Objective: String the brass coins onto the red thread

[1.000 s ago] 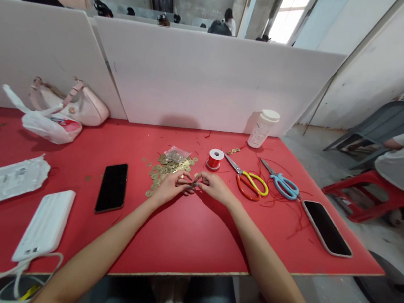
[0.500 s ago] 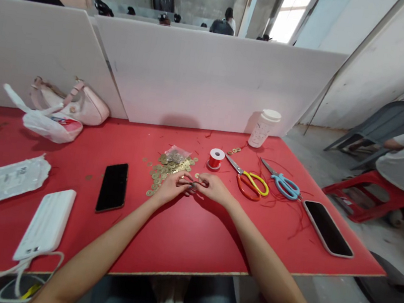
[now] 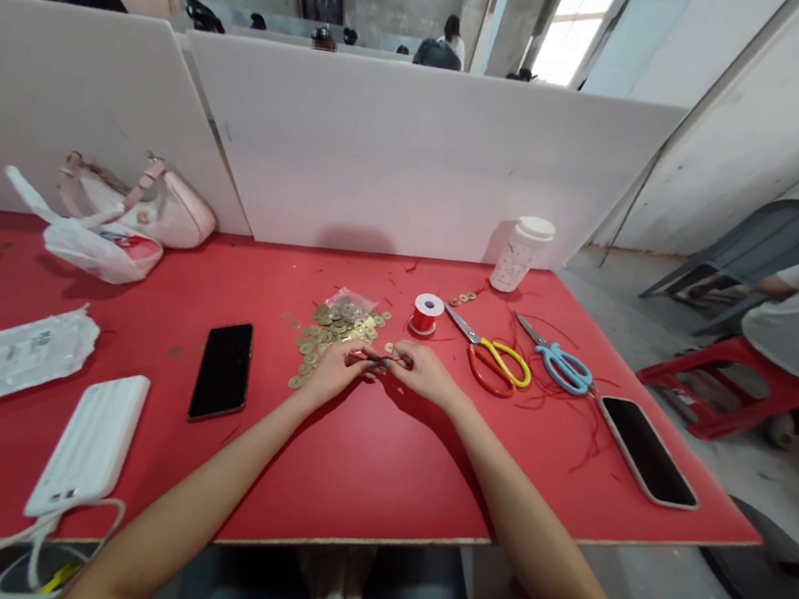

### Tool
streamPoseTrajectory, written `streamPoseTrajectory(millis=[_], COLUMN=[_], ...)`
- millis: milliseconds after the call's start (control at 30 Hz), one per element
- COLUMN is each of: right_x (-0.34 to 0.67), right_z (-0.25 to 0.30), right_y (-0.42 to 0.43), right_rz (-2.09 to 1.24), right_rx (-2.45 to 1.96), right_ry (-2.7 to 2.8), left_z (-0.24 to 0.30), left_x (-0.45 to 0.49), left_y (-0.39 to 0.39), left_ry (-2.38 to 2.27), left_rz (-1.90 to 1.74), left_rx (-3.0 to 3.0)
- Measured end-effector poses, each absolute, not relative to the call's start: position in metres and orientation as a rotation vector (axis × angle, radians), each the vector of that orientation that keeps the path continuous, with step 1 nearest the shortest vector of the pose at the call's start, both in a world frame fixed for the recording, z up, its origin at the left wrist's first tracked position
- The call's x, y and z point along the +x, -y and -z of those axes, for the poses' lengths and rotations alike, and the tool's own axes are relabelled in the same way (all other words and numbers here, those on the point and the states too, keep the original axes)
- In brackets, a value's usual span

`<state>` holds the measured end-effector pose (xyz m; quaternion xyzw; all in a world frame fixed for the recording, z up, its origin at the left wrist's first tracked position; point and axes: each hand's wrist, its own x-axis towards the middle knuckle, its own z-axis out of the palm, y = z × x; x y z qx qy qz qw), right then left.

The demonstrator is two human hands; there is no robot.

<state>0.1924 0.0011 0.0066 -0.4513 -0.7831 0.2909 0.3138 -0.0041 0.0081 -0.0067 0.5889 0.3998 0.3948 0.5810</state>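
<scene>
My left hand [image 3: 339, 372] and my right hand [image 3: 425, 373] meet fingertip to fingertip just above the red table [image 3: 375, 475]. Both are closed in a pinch; whatever lies between the fingers is too small to make out. Beside and behind my left hand spreads a pile of brass-coloured coins with holes [image 3: 320, 338]. A small clear plastic bag [image 3: 349, 305] rests on the pile. Behind my right hand stands a spool of red cord [image 3: 427, 317]. One loose coin [image 3: 389, 348] lies between the hands and the spool.
Right: red-and-yellow-handled scissors [image 3: 501, 365], blue-handled scissors [image 3: 563, 367], loose red cords [image 3: 599, 442], a phone [image 3: 649, 454] and a lidded cup [image 3: 521, 255]. Left: a black phone [image 3: 222, 372], white power bank [image 3: 89, 444], packet [image 3: 4, 363] and handbag [image 3: 178, 209]. A white partition [image 3: 419, 163] stands behind.
My fingers have shifted slightly where they meet, the fingertips still close together. Nothing else on the table has moved.
</scene>
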Motion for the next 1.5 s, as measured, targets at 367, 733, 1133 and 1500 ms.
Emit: streamPoseTrajectory(millis=[367, 733, 1133, 1500], right_x=[0.190, 0.192, 0.189, 0.186], right_z=[-0.008, -0.006, -0.005, -0.012], right_y=[0.000, -0.001, -0.001, 0.002], right_rz=[-0.762, -0.783, -0.749, -0.679], right_rx=[-1.183, -1.168, -1.170, -1.161], right_ry=[2.027, 1.991, 2.024, 2.103], left_z=[0.006, 0.000, -0.007, 0.000], left_x=[-0.008, -0.017, -0.004, -0.001], left_y=[-0.009, -0.008, 0.001, -0.004], left_ry=[-1.045, -1.118, -0.874, -0.909], left_rz=[-1.011, -0.939, -1.070, -1.088], left_rx=[1.408, 2.319, 2.276, 1.505])
